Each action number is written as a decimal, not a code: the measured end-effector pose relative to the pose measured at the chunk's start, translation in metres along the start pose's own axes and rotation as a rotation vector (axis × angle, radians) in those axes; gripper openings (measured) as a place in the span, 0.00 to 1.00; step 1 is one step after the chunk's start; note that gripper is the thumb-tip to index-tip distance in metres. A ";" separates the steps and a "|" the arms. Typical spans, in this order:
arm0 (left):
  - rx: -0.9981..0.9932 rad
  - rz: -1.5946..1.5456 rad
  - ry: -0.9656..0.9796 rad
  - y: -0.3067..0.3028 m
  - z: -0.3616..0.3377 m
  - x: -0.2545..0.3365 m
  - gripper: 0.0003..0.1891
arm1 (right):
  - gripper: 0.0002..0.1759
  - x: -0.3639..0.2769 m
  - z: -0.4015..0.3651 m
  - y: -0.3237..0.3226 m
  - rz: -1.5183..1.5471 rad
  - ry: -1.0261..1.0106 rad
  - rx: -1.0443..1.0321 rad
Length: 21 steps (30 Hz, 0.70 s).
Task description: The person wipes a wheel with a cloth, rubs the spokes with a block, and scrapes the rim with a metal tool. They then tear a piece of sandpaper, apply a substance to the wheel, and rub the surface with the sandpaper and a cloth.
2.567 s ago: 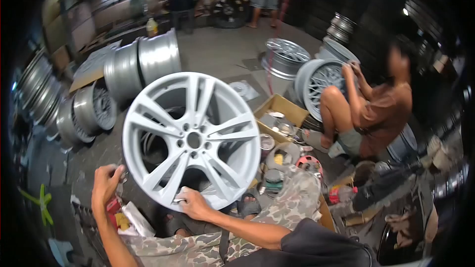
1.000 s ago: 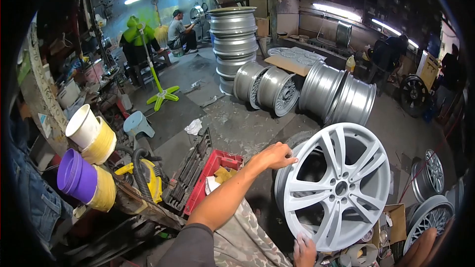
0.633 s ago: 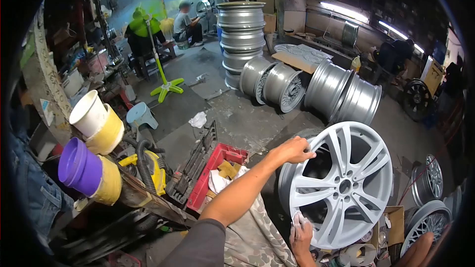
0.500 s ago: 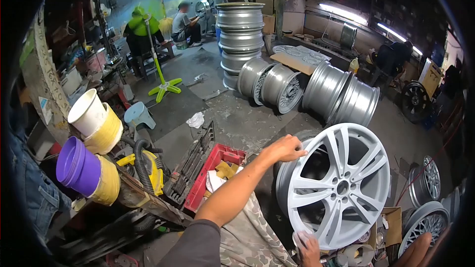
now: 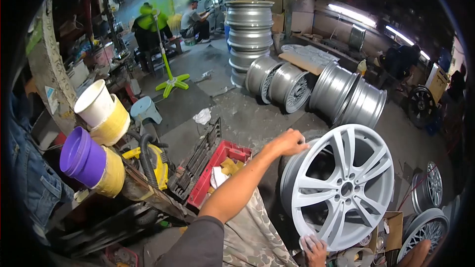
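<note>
A light grey, matte alloy wheel [image 5: 347, 189] with paired spokes stands tilted in front of me, its face toward me. At its upper left edge my left hand [image 5: 288, 143] is closed over the rim, thumb and fingers curled. My right hand [image 5: 314, 251] presses against the lower left rim, its fingers bent and dusted pale grey. Whether a thin pad or sheet lies under those fingers is hidden. Below my left forearm hangs a camouflage cloth [image 5: 247, 222].
Left of the wheel lie an open red toolbox [image 5: 198, 195], a yellow-black machine with a hose [image 5: 161, 168], and purple [image 5: 81, 158] and white [image 5: 94, 104] buckets. Silver wheels are stacked [image 5: 250, 34] and lie behind [image 5: 331, 86]. A cardboard box [image 5: 393, 230] sits lower right. People work farther back.
My view has turned slightly left, so the surroundings sit farther right. My right hand has slid a little along the lower rim. The left hand keeps its place on the wheel.
</note>
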<state>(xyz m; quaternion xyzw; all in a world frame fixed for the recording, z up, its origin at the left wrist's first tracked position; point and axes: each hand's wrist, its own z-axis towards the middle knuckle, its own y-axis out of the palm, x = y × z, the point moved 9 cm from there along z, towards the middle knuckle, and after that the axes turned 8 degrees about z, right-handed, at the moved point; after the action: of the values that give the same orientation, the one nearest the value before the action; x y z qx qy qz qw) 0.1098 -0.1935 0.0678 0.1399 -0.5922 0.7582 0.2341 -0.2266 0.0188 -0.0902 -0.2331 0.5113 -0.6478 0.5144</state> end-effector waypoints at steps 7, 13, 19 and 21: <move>-0.031 -0.042 -0.063 0.001 0.003 0.003 0.21 | 0.27 -0.017 0.063 0.001 0.000 -0.004 0.019; -0.080 -0.039 -0.045 0.002 0.002 -0.010 0.21 | 0.28 -0.014 0.022 -0.009 -0.037 -0.009 -0.077; -0.131 -0.028 -0.153 -0.003 0.001 -0.041 0.22 | 0.27 -0.003 0.014 -0.002 -0.069 -0.044 -0.141; -0.132 0.003 -0.109 0.010 0.006 -0.030 0.21 | 0.27 -0.014 0.066 0.000 -0.107 -0.057 0.024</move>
<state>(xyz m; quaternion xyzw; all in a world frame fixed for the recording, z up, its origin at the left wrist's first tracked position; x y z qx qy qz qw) 0.1297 -0.2068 0.0464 0.1641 -0.6531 0.7090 0.2092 -0.1672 0.0042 -0.0625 -0.2721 0.4754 -0.6735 0.4963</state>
